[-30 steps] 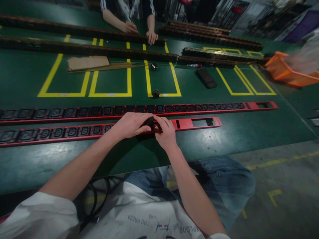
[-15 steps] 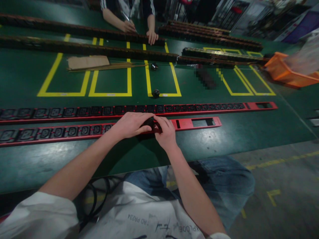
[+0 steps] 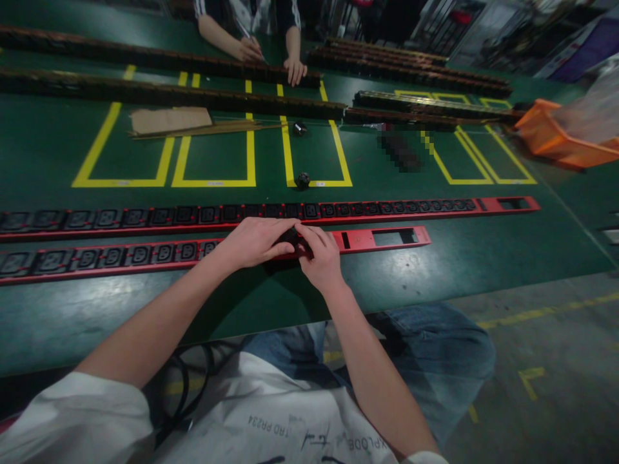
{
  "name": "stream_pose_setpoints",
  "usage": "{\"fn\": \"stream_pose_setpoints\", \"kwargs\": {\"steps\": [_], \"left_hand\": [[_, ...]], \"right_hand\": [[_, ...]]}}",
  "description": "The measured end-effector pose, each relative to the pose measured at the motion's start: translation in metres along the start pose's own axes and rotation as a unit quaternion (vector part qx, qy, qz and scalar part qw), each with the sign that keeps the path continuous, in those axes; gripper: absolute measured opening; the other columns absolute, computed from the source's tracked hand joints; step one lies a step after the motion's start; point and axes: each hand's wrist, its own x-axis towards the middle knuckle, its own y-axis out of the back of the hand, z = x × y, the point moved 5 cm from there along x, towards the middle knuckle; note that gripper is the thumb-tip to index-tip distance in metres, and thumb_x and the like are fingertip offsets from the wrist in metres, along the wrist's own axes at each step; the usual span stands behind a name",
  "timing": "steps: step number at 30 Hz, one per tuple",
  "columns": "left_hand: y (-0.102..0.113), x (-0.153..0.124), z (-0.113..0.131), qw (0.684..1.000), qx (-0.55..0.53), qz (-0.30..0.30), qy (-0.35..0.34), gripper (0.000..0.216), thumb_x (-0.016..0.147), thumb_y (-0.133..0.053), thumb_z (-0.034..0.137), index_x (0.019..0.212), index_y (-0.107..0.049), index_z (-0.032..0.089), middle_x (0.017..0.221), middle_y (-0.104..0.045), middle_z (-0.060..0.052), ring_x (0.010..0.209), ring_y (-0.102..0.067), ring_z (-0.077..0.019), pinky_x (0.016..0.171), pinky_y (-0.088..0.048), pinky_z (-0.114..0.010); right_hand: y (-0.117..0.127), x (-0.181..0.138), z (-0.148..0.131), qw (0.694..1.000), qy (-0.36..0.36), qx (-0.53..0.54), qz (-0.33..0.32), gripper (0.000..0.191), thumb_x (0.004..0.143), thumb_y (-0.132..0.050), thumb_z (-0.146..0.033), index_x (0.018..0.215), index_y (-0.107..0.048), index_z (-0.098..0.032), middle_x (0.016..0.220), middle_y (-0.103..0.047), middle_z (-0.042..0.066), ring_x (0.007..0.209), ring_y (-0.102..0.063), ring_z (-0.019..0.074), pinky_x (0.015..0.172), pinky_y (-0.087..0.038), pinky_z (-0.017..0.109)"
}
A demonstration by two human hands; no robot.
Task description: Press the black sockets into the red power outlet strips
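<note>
On green tabletop (image 3: 401,274), yellow tape (image 3: 251,154), red socket strips (image 3: 358,240), grey floor (image 3: 556,341) below

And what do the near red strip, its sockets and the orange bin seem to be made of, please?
Near red strip: probably painted metal; its edges look straight and its red coat even, with low shine, though plastic is possible.
Sockets: likely moulded plastic, black and fairly dull, with clear shaped outlines.
Orange bin: probably plastic, semi-matt, as its colour looks uniform.

Both forearms (image 3: 169,317) angle inward, left hand (image 3: 251,242) and right hand (image 3: 321,259) meeting at their bent fingers (image 3: 310,234).
</note>
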Motion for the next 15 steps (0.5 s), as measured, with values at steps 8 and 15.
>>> {"fn": "stream_pose_setpoints", "kwargs": {"steps": [8, 15], "left_hand": [[-0.002, 0.0023, -0.0012, 1.0, -0.001, -0.023, 0.006, 0.076, 0.1, -0.029, 0.071, 0.144, -0.054, 0.015, 0.133, -0.071, -0.018, 0.122, -0.068, -0.032, 0.097, -0.055, -0.043], [-0.0004, 0.0022, 0.0022, 1.0, 0.022, -0.011, 0.013, 0.073, 0.1, -0.042, 0.064, 0.155, -0.042, 0.015, 0.136, -0.067, -0.018, 0.123, -0.066, -0.0307, 0.099, -0.053, -0.041]], "right_hand": [[-0.0061, -0.0024, 0.0004, 0.998, -0.001, -0.012, -0.064, 0.05, 0.096, -0.052, -0.012, 0.144, -0.059, -0.023, 0.127, -0.071, 0.011, 0.117, -0.065, 0.0253, 0.095, -0.052, 0.041], [-0.004, -0.0024, 0.003, 1.0, -0.01, 0.001, -0.025, 0.043, 0.097, -0.056, -0.02, 0.14, -0.059, -0.02, 0.126, -0.069, 0.014, 0.117, -0.064, 0.0285, 0.097, -0.053, 0.044]]}}
